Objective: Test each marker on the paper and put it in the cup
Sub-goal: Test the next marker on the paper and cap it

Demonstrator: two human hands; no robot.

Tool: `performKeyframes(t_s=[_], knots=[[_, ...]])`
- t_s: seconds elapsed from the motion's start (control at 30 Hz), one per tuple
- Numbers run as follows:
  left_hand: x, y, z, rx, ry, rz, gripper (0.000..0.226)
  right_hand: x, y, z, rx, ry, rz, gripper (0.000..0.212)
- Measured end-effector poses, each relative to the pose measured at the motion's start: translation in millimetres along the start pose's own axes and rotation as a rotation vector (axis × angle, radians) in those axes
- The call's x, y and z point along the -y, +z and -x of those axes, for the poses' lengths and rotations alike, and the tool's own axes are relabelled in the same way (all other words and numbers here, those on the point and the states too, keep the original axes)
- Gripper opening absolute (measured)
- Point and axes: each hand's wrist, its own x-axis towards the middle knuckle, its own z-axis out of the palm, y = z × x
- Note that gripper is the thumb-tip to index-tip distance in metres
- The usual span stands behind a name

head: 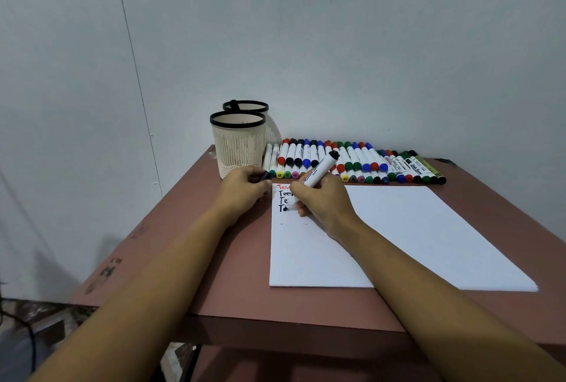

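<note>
My right hand (321, 202) grips a white marker (320, 171) with a black end, its tip down on the top left corner of the white paper (398, 237). Several lines of writing (284, 197), one red and the others black, show there, partly hidden by the hand. My left hand (245, 187) rests on the table just left of the paper and pinches a black cap (266, 175). A cream cup (238, 144) with a black rim stands behind the left hand. A second cup (246, 106) stands behind it.
A long row of stacked markers (352, 164) with red, blue, green and black caps lies along the wall behind the paper. The reddish-brown table (214, 274) ends at its left and near edges. A pale wall rises close behind.
</note>
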Motion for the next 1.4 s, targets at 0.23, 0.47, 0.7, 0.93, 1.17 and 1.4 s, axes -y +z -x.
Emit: performKeyframes(t_s=[0.23, 0.47, 0.7, 0.93, 1.17, 1.4], knots=[[-1.3, 0.1, 1.0, 0.011, -0.01, 0.021, 0.026, -1.7, 0.5, 0.4, -0.088, -0.025, -0.005, 0.01], [-0.8, -0.3, 1.6, 0.009, -0.004, 0.009, 0.024, -2.2, 0.2, 0.1, -0.06, -0.019, -0.005, 0.009], [2.2, 0.1, -0.6, 0.003, 0.002, 0.0, 0.022, -1.3, 0.6, -0.4, -0.064, -0.014, 0.028, 0.012], [5.2, -0.1, -3.2, 0.007, 0.005, -0.008, 0.022, 0.0, -0.4, 1.2, -0.143, -0.002, -0.042, 0.013], [5.7, -0.4, -3.1, 0.013, 0.005, -0.009, 0.023, 2.2, -0.9, 3.1, -0.109, 0.003, 0.025, 0.015], [6.9, 0.2, -4.8, 0.01, 0.012, -0.019, 0.023, 3.8, -1.3, 2.5, -0.124, 0.028, -0.037, 0.015]])
